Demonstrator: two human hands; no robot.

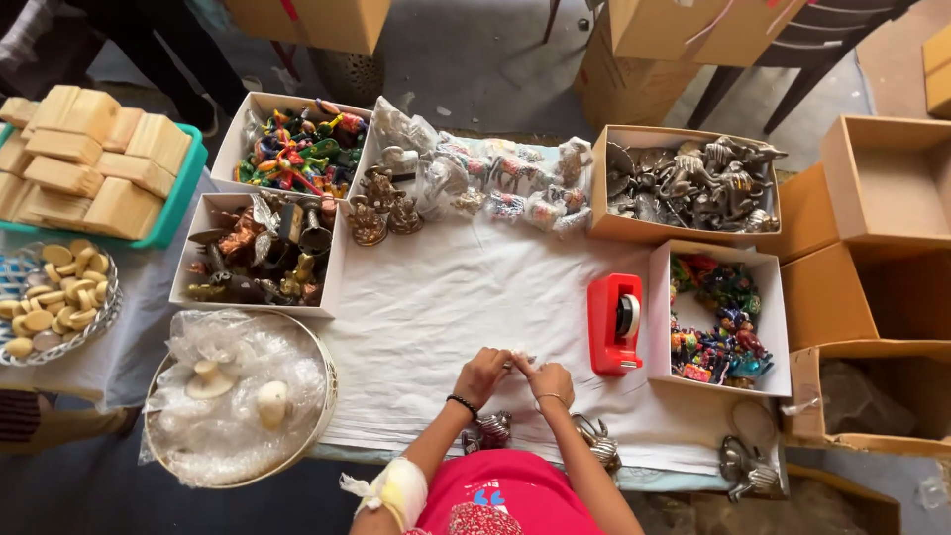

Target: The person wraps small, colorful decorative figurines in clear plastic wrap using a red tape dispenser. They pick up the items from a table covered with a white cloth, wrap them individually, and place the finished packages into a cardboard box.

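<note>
My left hand point(483, 374) and my right hand point(550, 380) meet over the white cloth point(436, 297) near the table's front edge. Together they pinch a small pale piece point(517, 361), too small to identify. A dark bead bracelet circles my left wrist and a thin bangle my right. Two silver metal figurines point(488, 432) point(597, 441) lie on the cloth just below my hands. A red tape dispenser point(614, 323) stands a short way to the right of my right hand.
Boxes of colourful figurines point(300, 149) point(721, 322), of metal figurines point(260, 253) point(688, 185) and wrapped pieces point(495, 178) ring the cloth. A round tray with bubble wrap point(238, 396), a basket of pale discs point(54, 302), wooden blocks point(89, 159) sit left; cardboard boxes point(872, 267) right.
</note>
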